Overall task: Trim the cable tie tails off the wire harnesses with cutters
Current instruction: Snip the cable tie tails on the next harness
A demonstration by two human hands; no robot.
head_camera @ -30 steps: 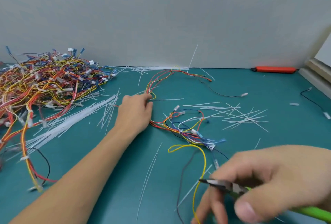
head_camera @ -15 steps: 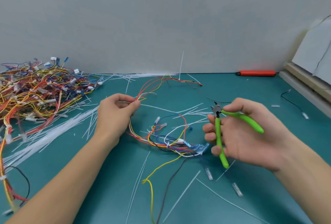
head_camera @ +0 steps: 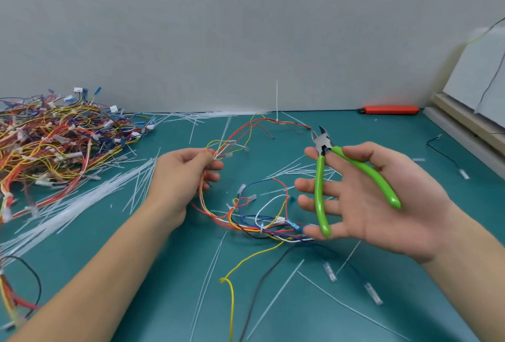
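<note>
The harness (head_camera: 246, 216) lies in loose coloured loops on the tabletop (head_camera: 136, 273), its near end lifted. The left hand (head_camera: 180, 175) pinches that end's wires between curled fingers, just left of the harness's middle. One uncut tie tail (head_camera: 276, 101) stands upright from the harness's far run.

Right of the harness, the right hand (head_camera: 369, 199) has come up from low in the near corner a second ago. It now hovers palm-up, with the cutters (head_camera: 328, 177) lying across straightened fingers. One green handle rests on the fingers, the other along the thumb side, and the blades are parted and pointing away. Half a second ago the fingers curled round the handles; now they are relaxed, so the hand looks to be resettling its grip. No cut is under way yet, I judge.

Cut tails (head_camera: 68, 205) litter the tabletop left of the harness. Beyond them sits a pile (head_camera: 54, 145) of other harnesses. An orange tool (head_camera: 390, 110) lies far behind the harness, by the wall.
</note>
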